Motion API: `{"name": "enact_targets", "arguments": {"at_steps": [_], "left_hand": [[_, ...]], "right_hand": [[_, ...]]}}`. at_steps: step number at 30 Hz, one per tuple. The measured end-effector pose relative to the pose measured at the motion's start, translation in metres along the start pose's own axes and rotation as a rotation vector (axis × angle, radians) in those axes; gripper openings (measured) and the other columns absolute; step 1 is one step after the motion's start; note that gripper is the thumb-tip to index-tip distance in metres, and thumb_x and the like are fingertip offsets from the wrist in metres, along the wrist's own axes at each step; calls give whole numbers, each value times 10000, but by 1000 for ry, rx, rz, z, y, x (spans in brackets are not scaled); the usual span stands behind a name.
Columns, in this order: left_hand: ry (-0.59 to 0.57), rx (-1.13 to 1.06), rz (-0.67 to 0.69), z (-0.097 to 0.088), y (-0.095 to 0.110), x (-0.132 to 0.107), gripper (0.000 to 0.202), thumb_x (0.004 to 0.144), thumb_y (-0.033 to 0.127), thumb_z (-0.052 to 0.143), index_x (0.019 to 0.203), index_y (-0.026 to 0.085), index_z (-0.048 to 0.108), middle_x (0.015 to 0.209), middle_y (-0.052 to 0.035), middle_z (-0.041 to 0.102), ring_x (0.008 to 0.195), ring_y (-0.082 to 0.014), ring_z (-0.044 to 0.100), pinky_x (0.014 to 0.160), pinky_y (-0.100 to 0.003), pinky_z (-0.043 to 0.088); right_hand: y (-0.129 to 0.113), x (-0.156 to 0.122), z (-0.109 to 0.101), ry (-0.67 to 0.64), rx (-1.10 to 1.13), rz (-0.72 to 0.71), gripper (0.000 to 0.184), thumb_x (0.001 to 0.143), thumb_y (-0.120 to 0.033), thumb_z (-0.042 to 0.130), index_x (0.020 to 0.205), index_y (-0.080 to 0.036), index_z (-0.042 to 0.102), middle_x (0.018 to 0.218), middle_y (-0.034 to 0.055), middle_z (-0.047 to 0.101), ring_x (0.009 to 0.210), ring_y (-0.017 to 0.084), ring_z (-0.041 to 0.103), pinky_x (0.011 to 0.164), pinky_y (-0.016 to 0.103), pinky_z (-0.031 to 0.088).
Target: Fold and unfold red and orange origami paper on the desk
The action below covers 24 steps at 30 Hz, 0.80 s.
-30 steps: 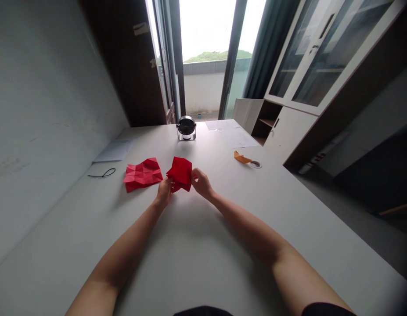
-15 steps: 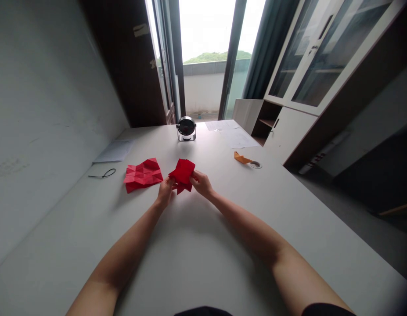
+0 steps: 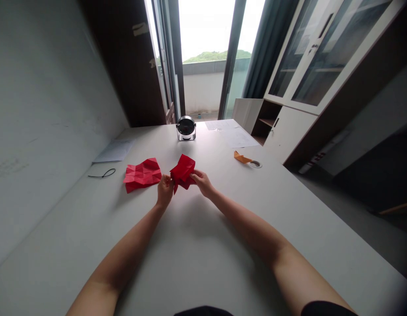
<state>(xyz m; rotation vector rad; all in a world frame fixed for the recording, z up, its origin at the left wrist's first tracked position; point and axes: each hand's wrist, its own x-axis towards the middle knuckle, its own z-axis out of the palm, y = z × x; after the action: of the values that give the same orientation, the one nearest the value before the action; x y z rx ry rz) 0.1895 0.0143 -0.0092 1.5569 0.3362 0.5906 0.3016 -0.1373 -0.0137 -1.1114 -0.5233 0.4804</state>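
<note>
Both my hands hold a folded red paper piece (image 3: 182, 171) just above the white table (image 3: 196, 245), near its middle. My left hand (image 3: 165, 191) pinches the paper's lower left edge, fingers closed. My right hand (image 3: 200, 183) grips its right side, fingers closed. The paper is bunched and tilted up to the right. A second red creased paper sheet (image 3: 142, 174) lies flat on the table just left of my left hand, untouched.
A small round black-and-silver fan (image 3: 186, 128) stands at the table's far end. An orange folded paper (image 3: 242, 157) lies beside a cable hole (image 3: 255, 164) at right. White sheets (image 3: 115, 150) and a black cord loop (image 3: 102, 174) lie at left. Cabinets stand right.
The red paper has been folded narrower and turned, its top now pointing up and right. My hands have drawn slightly closer together; the flat red sheet has not moved.
</note>
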Motion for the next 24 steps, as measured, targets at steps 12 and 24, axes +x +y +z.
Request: {"name": "enact_targets", "arguments": {"at_steps": [12,24], "left_hand": [[56,186,254,-1,-7,3,134,787,267,694,897,202,651,973,-42,613,782,-143,631,714,-271,525],[12,160,43,-2,-20,11,284,785,447,678,783,164,703,712,-24,625,694,-165,577,650,-265,420]], "right_hand": [[-1,-4,4,-7,78,-36,330,744,-449,761,912,-176,683,854,23,697,787,178,648,767,366,583],[-5,-6,10,-36,-43,-127,330,744,-490,757,834,-188,660,763,13,656,728,165,586,709,316,524]]}}
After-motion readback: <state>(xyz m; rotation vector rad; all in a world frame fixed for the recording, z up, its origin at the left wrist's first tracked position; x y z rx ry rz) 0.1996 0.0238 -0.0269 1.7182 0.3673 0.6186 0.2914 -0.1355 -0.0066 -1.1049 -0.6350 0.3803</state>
